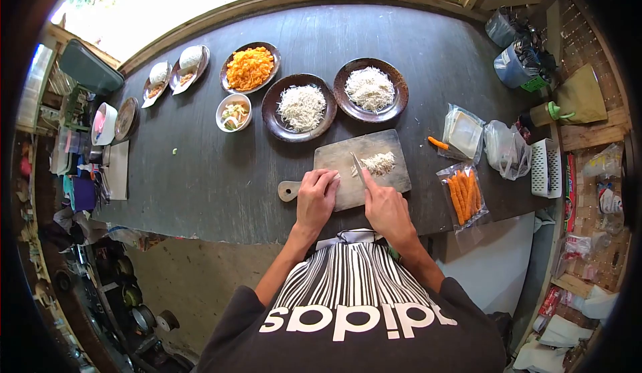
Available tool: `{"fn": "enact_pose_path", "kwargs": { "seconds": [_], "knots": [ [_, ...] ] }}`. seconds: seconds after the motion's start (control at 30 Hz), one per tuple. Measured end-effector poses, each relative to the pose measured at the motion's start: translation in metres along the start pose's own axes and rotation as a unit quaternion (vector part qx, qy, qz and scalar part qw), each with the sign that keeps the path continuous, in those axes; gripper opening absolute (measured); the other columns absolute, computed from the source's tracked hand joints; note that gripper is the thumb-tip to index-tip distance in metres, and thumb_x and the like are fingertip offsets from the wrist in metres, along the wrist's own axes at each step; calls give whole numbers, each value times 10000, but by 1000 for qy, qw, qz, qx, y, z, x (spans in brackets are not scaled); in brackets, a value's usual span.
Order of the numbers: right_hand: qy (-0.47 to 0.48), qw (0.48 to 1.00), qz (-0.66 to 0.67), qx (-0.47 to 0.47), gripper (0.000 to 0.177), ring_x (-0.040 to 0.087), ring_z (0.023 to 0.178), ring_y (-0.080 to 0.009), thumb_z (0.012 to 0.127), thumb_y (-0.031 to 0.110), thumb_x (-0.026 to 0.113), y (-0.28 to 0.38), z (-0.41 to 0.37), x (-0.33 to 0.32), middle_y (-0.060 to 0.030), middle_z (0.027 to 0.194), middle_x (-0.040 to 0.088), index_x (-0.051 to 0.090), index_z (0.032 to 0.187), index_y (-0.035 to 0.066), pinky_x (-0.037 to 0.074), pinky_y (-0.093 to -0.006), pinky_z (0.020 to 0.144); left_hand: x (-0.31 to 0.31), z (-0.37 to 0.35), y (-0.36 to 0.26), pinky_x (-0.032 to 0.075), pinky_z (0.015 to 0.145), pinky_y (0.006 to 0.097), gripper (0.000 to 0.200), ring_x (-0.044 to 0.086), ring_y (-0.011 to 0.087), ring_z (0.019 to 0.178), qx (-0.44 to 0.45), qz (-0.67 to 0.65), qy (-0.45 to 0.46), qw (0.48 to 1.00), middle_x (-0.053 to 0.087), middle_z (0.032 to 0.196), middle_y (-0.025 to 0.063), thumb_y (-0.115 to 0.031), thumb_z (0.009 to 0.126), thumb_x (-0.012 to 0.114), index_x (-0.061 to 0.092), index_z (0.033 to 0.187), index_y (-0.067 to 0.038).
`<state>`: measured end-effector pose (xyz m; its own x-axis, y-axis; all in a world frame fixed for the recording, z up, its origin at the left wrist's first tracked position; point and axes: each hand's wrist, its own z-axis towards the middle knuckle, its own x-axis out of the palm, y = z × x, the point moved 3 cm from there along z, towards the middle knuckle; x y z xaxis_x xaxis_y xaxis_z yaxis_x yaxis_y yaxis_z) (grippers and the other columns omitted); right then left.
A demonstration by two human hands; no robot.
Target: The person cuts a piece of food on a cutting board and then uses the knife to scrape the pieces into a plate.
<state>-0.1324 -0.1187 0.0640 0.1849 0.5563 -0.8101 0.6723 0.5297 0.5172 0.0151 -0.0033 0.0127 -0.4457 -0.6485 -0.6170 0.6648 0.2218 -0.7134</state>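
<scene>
Past striped fabric (348, 276), right hand (388, 211) pinches a slim steel knife (358, 168); left hand (315, 198), grip curled closed, presses wooden board (344, 147).

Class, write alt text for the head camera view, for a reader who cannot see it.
From above, a person's right hand holds a knife on a wooden cutting board, beside a small pile of white shreds; the left hand rests on the board by the blade. Farther back on the dark table sit plated white shreds and orange shreds.

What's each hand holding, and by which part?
Right hand grips a knife by its handle, blade down on the cutting board. Left hand presses a white piece, mostly hidden, against the board beside the blade.
</scene>
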Motion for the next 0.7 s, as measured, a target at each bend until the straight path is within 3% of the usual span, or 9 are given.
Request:
{"fn": "enact_pose_path", "kwargs": {
  "seconds": [0.2,0.4,0.47,0.7],
  "knots": [
    [39,998,27,-39,508,721,882,-521,1056,203,604,-3,-17,6,-301,938,736,582,1558,130,562,-607,812,-3,1,-4,572,912,441,259,699,354,1039,-6,-1,11,1000,755,1123,145,-44,897,822,778,1151,-22],
    [28,999,25,-6,494,719,854,-513,1053,194,610,-10,-20,-3,-291,926,735,600,1540,113,558,-601,798,0,2,-1,575,896,439,237,701,358,1018,-6,-3,17,1000,758,1101,145,-33,915,798,775,1151,-16],
    [-7,998,50,-48,493,719,844,-509,1048,175,610,-10,-17,2,-292,916,732,604,1537,111,556,-596,790,3,4,-1,577,888,437,230,702,358,1009,-10,-5,13,1000,758,1092,145,-32,919,793,775,1148,-14],
    [21,998,12,-61,539,735,868,-509,1048,152,587,-5,-5,9,-285,957,753,552,1584,117,573,-621,800,11,6,-3,577,864,423,201,691,331,976,12,-1,-1,1000,741,1064,129,-27,903,804,793,1104,-18]
  ]
}}
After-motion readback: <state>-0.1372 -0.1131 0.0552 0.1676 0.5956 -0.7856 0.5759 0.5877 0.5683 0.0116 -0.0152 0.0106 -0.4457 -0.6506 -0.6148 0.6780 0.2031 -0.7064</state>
